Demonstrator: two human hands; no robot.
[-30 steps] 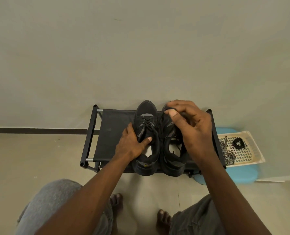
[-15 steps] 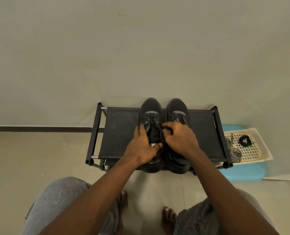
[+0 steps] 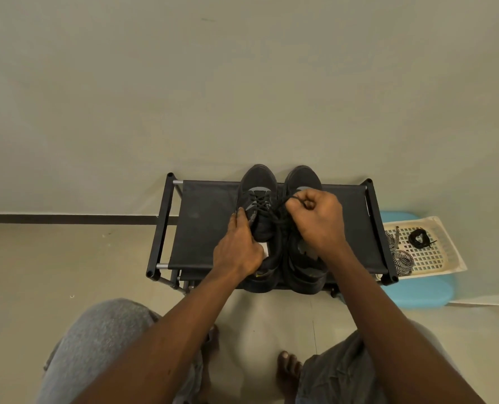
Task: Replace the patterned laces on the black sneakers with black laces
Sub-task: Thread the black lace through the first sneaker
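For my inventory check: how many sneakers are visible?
2, side by side on the rack: left sneaker, which the left hand rests on; right sneaker, whose black lace the right hand pinches.

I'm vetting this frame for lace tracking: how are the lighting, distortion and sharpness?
Head view: dim, warm, even light with no glare; the wide-angle lens splays the rack's side rails; the black lace pinched by the right hand barely separates from the black sneakers; that hand and the left hand look sharp, without motion blur.
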